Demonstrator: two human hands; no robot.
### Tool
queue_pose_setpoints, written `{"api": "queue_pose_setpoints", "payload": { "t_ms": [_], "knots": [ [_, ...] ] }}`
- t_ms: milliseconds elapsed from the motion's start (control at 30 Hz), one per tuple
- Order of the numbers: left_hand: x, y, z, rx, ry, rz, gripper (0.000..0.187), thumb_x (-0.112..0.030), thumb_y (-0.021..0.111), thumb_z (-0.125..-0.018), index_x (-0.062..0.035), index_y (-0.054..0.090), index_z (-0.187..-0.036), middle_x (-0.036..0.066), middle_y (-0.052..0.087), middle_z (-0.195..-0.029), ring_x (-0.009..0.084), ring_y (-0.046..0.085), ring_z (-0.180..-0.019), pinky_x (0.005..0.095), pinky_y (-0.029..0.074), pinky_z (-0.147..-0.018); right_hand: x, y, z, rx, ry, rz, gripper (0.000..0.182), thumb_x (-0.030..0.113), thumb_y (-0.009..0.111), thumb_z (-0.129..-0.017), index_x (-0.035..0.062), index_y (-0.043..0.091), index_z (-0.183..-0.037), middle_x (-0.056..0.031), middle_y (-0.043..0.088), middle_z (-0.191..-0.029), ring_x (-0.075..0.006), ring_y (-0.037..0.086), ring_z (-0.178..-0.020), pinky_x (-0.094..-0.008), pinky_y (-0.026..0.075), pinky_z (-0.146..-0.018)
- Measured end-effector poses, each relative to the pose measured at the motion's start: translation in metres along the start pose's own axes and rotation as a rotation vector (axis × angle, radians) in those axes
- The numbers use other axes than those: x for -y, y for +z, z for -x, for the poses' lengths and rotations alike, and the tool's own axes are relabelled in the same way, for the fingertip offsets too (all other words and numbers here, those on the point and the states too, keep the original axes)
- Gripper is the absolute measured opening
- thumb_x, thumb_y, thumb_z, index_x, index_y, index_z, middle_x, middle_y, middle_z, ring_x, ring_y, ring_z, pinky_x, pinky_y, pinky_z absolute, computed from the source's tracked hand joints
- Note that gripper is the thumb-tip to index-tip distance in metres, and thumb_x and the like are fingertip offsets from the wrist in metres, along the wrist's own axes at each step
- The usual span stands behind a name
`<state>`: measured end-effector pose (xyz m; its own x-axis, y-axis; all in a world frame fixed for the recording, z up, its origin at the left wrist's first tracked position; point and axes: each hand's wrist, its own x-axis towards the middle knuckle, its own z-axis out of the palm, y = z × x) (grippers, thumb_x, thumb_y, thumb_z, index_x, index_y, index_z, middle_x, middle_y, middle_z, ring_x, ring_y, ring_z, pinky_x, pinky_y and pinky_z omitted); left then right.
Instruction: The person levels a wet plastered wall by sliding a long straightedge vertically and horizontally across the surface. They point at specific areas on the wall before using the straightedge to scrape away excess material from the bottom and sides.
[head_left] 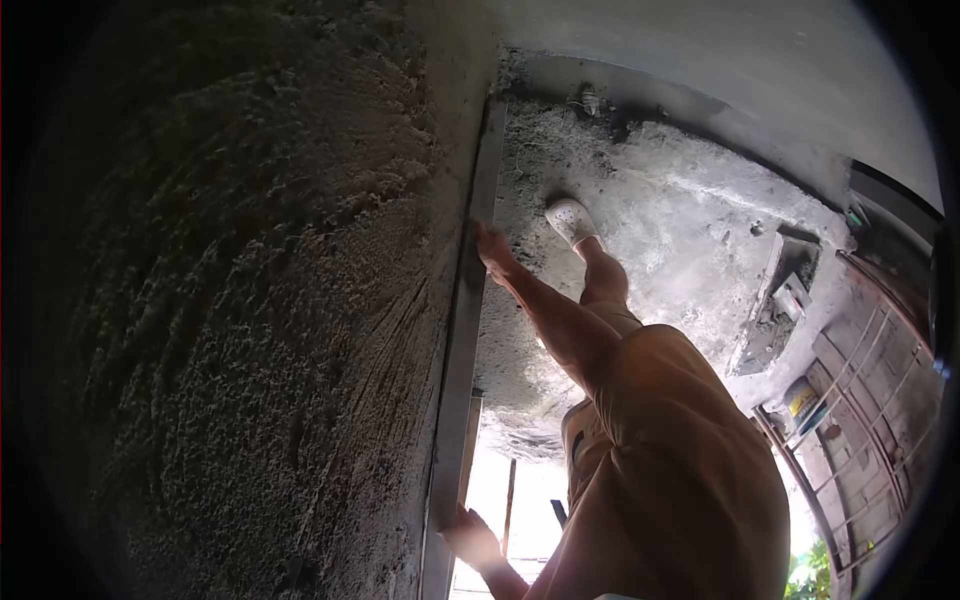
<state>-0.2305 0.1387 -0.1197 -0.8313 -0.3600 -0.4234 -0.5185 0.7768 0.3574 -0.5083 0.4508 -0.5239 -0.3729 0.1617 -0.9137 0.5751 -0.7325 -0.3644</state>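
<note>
We have both hands on a long, flat bar [461, 345]. The bar runs along the edge of a rough gray wall [250, 300], from near the top of the view down to the bottom. It looks straight and gray.

Our right hand [494, 255] is up high on the bar. Its fingers are bent and pinch the edge on the side near us. That arm reaches out straight from our tan shirt [700, 480].

Our left hand [472, 540] is down low, near the other end that we can see. It touches the bar too, well apart from the right hand. Bright light shines on it, so we cannot tell how tight its fingers are.

The wall is bumpy, with curved lines all over it. Beside the bar is the gray floor [680, 220], with light and dark patches. One bare leg [604, 278] shows, and on the foot is a pale shoe [571, 222] with little holes.

Off to the right, a tray [768, 285] sits on the floor. A small tool [792, 298] lies in it, with gray stuff around. Near the tray is a bucket [800, 398] with some yellow on it, next to metal rails [843, 480]. Green leaves [808, 577] show at the bottom.
</note>
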Motion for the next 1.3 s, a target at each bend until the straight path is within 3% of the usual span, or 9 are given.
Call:
{"api": "queue_pose_setpoints", "payload": {
  "t_ms": [333,467,633,800,933,1033,1067,1133,1300],
  "knots": [
    [0.032,0.004,-0.008,-0.093,-0.187,-0.292,0.039,-0.03,0.047,-0.1,-0.0013,0.056,-0.126,0.015,0.061,-0.124,0.0321,0.057,-0.116,0.0445,0.047,-0.101,0.041,-0.002,-0.006,-0.104,-0.015,0.208,0.067,0.049,0.05,-0.095,-0.0101,0.05,-0.126,-0.028,0.06,-0.115,-0.0317,0.061,-0.105,-0.0411,0.048,-0.084],
    [-0.069,0.053,-0.03,0.017,0.072,-0.13,0.038,-0.029,0.049,-0.099,-0.0058,0.056,-0.128,0.014,0.061,-0.125,0.0326,0.053,-0.121,0.0429,0.048,-0.101,0.074,-0.009,-0.048,-0.223,-0.109,0.094,0.071,0.05,0.054,-0.091,-0.0156,0.053,-0.117,-0.0324,0.061,-0.11,-0.0394,0.062,-0.107,-0.045,0.049,-0.08],
    [-0.116,0.079,-0.05,0.138,-0.362,1.339,0.037,-0.028,0.056,-0.096,-0.0064,0.058,-0.126,0.014,0.06,-0.127,0.0303,0.052,-0.124,0.0398,0.046,-0.103,0.046,-0.006,-0.09,-0.202,-0.099,-0.003,0.068,0.048,0.054,-0.09,-0.0122,0.052,-0.121,-0.0261,0.061,-0.111,-0.0332,0.062,-0.101,-0.0445,0.05,-0.076],
    [-0.105,0.107,-0.064,0.069,-0.134,0.423,0.039,-0.026,0.061,-0.093,-0.0031,0.058,-0.125,0.016,0.06,-0.127,0.03,0.053,-0.123,0.0393,0.043,-0.107,0.082,-0.011,-0.104,-0.177,-0.04,-0.027,0.06,0.043,0.054,-0.091,-0.0079,0.053,-0.124,-0.0189,0.062,-0.106,-0.0246,0.062,-0.092,-0.044,0.052,-0.07],
    [-0.084,0.113,-0.068,-0.067,-0.139,0.647,0.036,-0.024,0.063,-0.092,-0.0012,0.061,-0.12,0.018,0.061,-0.125,0.0309,0.054,-0.122,0.0397,0.042,-0.108,0.109,-0.017,-0.102,-0.063,-0.061,-0.139,0.064,0.039,0.056,-0.09,-0.0127,0.045,-0.126,-0.0272,0.059,-0.116,-0.0324,0.062,-0.103,-0.0423,0.05,-0.079],
    [-0.097,0.098,-0.059,0.046,0.026,-0.324,0.03,-0.02,0.065,-0.09,0.0009,0.065,-0.111,0.021,0.062,-0.12,0.0325,0.057,-0.118,0.0402,0.042,-0.108,0.108,-0.012,-0.1,-0.162,-0.157,-0.004,0.048,0.035,0.054,-0.094,-0.0091,0.057,-0.114,-0.0172,0.063,-0.099,-0.0217,0.061,-0.089,-0.0386,0.05,-0.071],
    [-0.092,0.098,-0.059,0.046,0.033,-0.313,0.03,-0.02,0.065,-0.09,0.0009,0.065,-0.111,0.021,0.062,-0.12,0.0325,0.057,-0.118,0.0402,0.042,-0.108,0.116,-0.009,-0.088,-0.164,-0.171,-0.003,0.048,0.035,0.054,-0.094,-0.0091,0.057,-0.114,-0.0172,0.063,-0.099,-0.0217,0.061,-0.089,-0.0386,0.05,-0.071],
    [-0.07,0.09,-0.055,-0.095,-0.164,0.859,0.03,-0.021,0.065,-0.09,0.0012,0.066,-0.11,0.022,0.062,-0.119,0.0339,0.058,-0.116,0.0409,0.044,-0.107,0.131,-0.005,-0.054,-0.305,-0.199,0.202,0.048,0.035,0.056,-0.094,-0.0088,0.056,-0.114,-0.0187,0.063,-0.102,-0.0227,0.061,-0.092,-0.039,0.049,-0.074],
    [-0.054,0.056,-0.036,-0.09,-0.035,-0.092,0.028,-0.022,0.066,-0.088,0.001,0.068,-0.105,0.022,0.063,-0.118,0.0342,0.058,-0.115,0.0405,0.048,-0.102,0.135,0.004,0.0,-0.182,-0.287,0.074,0.047,0.033,0.056,-0.095,-0.0069,0.052,-0.119,-0.0241,0.061,-0.11,-0.0304,0.061,-0.102,-0.0434,0.048,-0.079]
  ]
}}
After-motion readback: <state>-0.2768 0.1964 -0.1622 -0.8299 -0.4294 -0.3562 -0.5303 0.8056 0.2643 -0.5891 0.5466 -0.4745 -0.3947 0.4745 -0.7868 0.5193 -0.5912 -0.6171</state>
